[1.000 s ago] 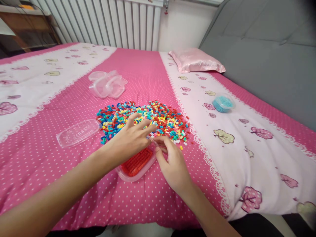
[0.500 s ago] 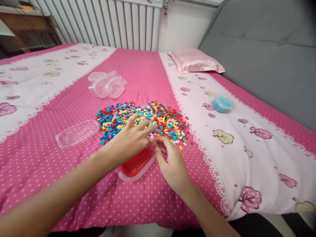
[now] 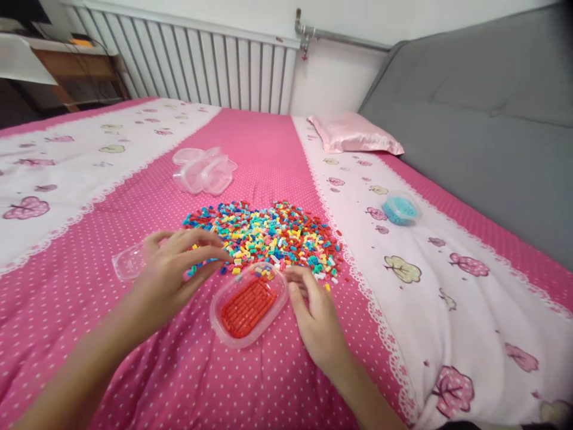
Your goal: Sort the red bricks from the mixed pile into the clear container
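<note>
My left hand (image 3: 179, 266) hovers left of the clear plastic container (image 3: 218, 334), over the near-left edge of the brick pile. Its fingers are stretched out and partly apart, with nothing visible in them. Small red bricks (image 3: 248, 307) lie in neat rows in the container. At the container's right end, my right hand (image 3: 316, 310) has its thumb and curled fingers on the rim. Just beyond is a heap of small multicoloured bricks (image 3: 268, 230). A clear lid (image 3: 128, 263) lies flat on the bedspread, partly hidden by my left hand.
Several clear containers or lids (image 3: 206, 170) are stacked beyond the pile. A round tub with blue contents (image 3: 400, 209) sits at the right. Farther back are a pink pillow (image 3: 356, 132), a grey headboard (image 3: 470, 119) and a white radiator (image 3: 201, 57).
My left hand has moved left, away from above the container, uncovering the red rows. My right hand stays at the container's right end. The camera view has tilted up slightly.
</note>
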